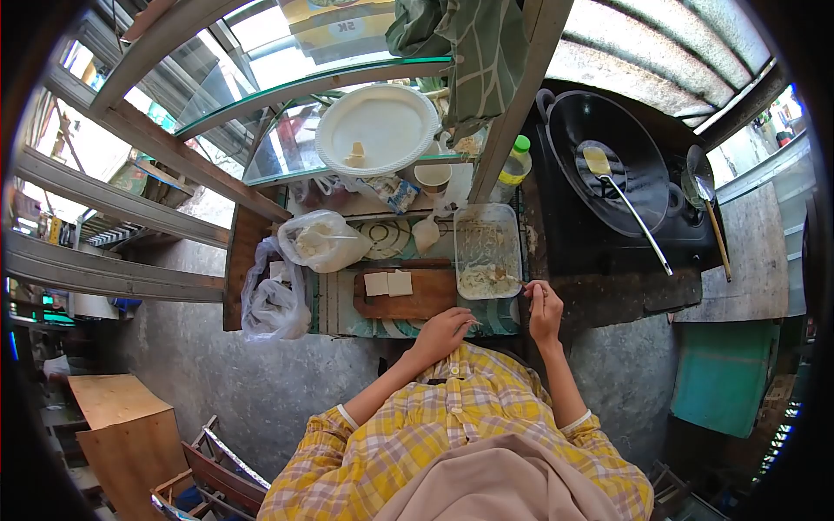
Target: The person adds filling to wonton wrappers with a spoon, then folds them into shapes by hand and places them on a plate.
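My right hand [545,311] pinches the handle of a small spoon [509,278], whose bowl dips into a pale mixture in a clear rectangular container [487,234]. My left hand [445,333] rests at the table's front edge, near the container's lower left corner, its fingers bent together; whether it holds anything is too small to tell. Left of the container, two white square pieces [388,283] lie side by side on a brown wooden board [417,304].
A white plate [377,130] with a small piece on it sits on the glass shelf. Plastic bags [320,240] are at the left, a paper cup [433,177] and bottle [514,165] behind. At the right, a black wok [608,156] holds a spatula [638,217].
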`<act>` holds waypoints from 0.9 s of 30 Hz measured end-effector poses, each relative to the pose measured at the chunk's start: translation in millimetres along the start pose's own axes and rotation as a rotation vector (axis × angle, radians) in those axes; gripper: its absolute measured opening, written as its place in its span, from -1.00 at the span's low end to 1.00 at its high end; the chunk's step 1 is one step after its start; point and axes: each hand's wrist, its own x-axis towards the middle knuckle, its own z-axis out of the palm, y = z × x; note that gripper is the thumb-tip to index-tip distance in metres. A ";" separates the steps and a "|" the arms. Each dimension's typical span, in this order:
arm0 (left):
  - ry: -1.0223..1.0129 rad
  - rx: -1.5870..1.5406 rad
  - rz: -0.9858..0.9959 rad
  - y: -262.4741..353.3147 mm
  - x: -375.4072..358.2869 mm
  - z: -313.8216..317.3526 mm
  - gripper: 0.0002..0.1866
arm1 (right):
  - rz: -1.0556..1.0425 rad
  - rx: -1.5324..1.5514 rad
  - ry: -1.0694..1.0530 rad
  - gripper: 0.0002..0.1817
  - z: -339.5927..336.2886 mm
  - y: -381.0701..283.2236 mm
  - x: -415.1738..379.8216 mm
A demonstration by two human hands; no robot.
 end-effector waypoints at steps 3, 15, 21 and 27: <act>0.011 0.007 0.011 -3.0 -1.1 1.5 -0.80 | -0.010 -0.003 -0.008 -0.72 -3.9 0.8 0.7; 0.039 0.002 0.001 -4.2 -6.2 1.5 -0.80 | 0.216 0.474 0.104 -0.64 -12.3 17.4 9.3; 0.018 -0.029 -0.019 -2.6 -6.5 -0.2 -0.81 | 0.304 0.618 0.145 -0.65 -26.1 16.5 14.0; 0.019 -0.022 -0.011 -3.1 -6.1 0.2 -0.82 | 0.323 0.669 0.145 -0.67 -27.0 5.3 17.7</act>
